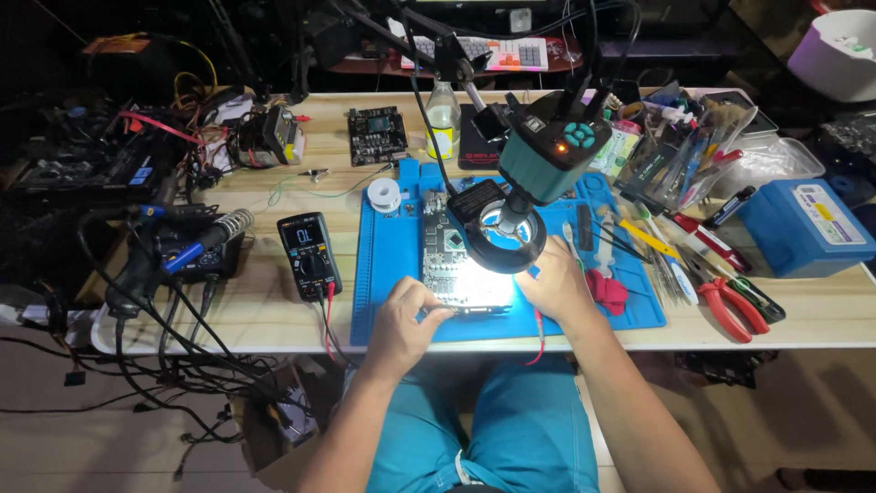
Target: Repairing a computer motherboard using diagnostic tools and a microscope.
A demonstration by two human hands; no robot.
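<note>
Pale wood runs the width of the worktop (274, 329), with a blue silicone mat (383, 274) laid at its middle and dark cables hanging off the near left edge. Nearest the person, both hands rest at the mat's front edge. The left hand (401, 319) curls its fingers narrow against the near left corner of a circuit board (456, 265); the right hand (557, 288) sits at the board's right edge, and whether its fingers pinch a tool or the board itself I cannot tell, as glare hides them. The board lies flat on the mat under the ring light of a teal microscope head (547, 151).

I judge the board light, stiff and fragile, best taken by its bare edges, not by the parts on its face.

Left of the mat lies a black multimeter (308, 256) with red leads, and beyond it a soldering iron (196, 245) in its stand. Right of the mat lie red-handled pliers (735, 310) and a blue rectangular box (803, 228) bearing a pale label on its lid. Farther back stand a clear bottle (443, 114) with a yellow label, a small dark board (376, 134), and clear trays (693, 146) of tools. Farthest off, a light-coloured keyboard (502, 53) sits in shadow.
</note>
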